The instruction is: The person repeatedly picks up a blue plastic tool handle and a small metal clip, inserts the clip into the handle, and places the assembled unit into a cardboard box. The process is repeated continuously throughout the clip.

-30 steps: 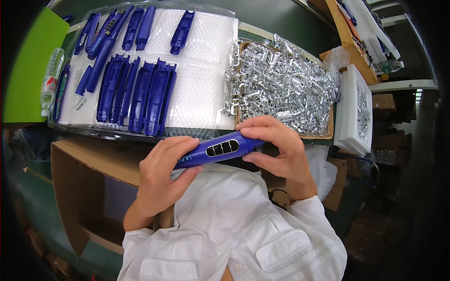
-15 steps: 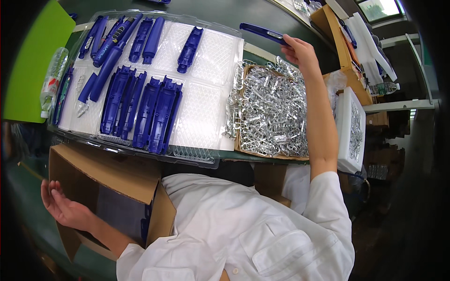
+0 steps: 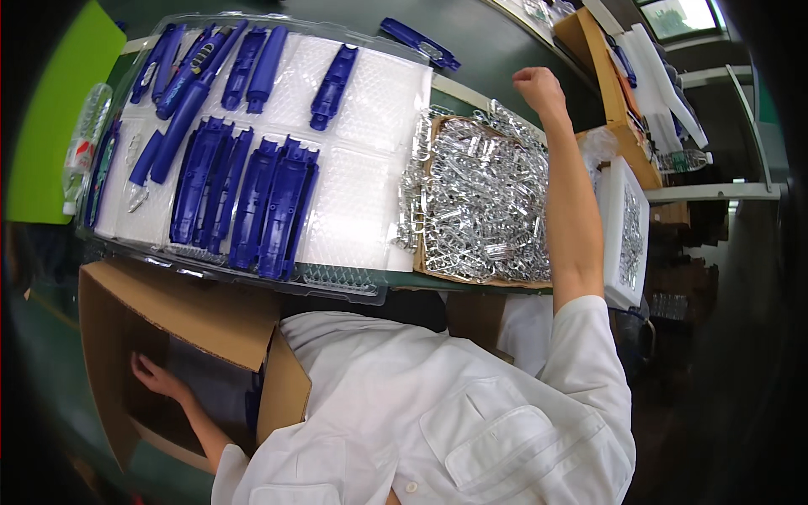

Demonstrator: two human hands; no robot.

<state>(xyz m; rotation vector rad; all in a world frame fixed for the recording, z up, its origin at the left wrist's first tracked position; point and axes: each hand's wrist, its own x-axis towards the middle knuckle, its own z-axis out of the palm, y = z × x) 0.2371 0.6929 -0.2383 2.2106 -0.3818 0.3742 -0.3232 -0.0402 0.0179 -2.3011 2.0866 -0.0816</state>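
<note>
We look down over a clear plastic tray (image 3: 358, 194) on a green workbench (image 3: 497, 50), our right hand (image 3: 540, 87) raised beyond the tray's far right side, fingers curled inward; whether they grip anything, we cannot tell. A blue casing (image 3: 421, 44) with a pale oval window lies just past the tray's far right corner, apart from that hand. Our left hand (image 3: 158, 376) dips into an open cardboard box (image 3: 194, 311) below the tray's near left edge, fingers loosely parted, holding nothing we can see. Blue half-shells (image 3: 282, 206) lie side by side in the tray's near half; silvery metal clips (image 3: 486, 198) are heaped to its right.
</note>
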